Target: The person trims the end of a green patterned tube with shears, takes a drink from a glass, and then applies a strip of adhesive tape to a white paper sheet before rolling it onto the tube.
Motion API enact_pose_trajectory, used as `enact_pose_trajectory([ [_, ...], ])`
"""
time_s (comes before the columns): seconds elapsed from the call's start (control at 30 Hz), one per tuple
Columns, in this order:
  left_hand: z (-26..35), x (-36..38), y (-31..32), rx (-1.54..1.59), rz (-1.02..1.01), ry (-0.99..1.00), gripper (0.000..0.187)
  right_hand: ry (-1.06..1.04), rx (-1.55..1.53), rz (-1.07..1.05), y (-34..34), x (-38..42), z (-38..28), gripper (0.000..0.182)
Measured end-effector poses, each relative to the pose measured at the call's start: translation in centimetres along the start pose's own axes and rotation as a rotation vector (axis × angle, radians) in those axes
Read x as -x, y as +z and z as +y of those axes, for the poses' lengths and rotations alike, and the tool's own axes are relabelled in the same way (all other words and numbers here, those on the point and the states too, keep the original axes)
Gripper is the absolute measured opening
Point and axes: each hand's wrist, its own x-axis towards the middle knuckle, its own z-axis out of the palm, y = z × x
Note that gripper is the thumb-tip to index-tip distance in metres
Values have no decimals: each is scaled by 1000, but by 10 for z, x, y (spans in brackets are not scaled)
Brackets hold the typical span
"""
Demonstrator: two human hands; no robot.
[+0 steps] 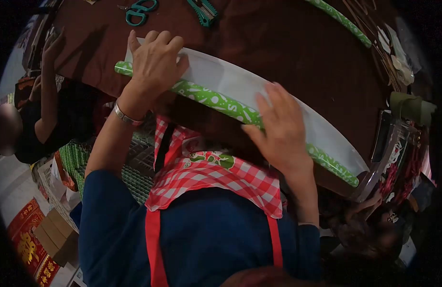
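Note:
A sheet of green wrapping paper with white printed shapes lies partly rolled into a long tube along the near edge of the table. Its white underside faces up beyond the tube. My left hand is closed over the left end of the paper, fingers bent across the white side and the thumb pointing right. Farther right, my right hand lies across the tube and the white side, slightly blurred. Its fingers are stretched out, with the thumb apart.
Teal-handled scissors and a teal utility knife lie at the back of the brown-covered table. Another green roll rests at the back right. Thin sticks and packets line the right edge. A person is at the left.

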Motion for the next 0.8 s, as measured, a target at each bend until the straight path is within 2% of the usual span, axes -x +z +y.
enact_pose_trajectory([
  [0.03, -1, 0, 1, 30, 56, 32, 21, -77, -40, -2, 16, -20, -10, 64],
  [0.17, 1, -3, 3, 69, 88, 36, 20, -171, -18, -30, 59, -70, -31, 64],
  [0.23, -1, -4, 1, 100, -63, 15, 31, -181, 46, -55, 67, -85, -36, 68],
  [0.4, -9, -8, 11, 175, 16, 46, 25, -141, 56, -100, 73, -103, -40, 68],
  [0.47, -13, -11, 13, 205, 73, 133, 12, -130, 51, -129, 76, -104, -39, 68],
  [0.53, -24, -11, 8, 220, 21, 103, 19, -156, 57, -95, 80, -104, -39, 67],
  [0.7, -74, -20, -6, 403, -194, 235, 25, -156, 113, -125, 77, -102, -39, 69],
  [0.73, -86, -25, -20, 367, -360, 198, 26, -156, 136, -128, 76, -102, -40, 69],
  [0.8, -96, -25, -52, 274, -343, 200, 26, -153, 141, -147, 75, -103, -42, 70],
])
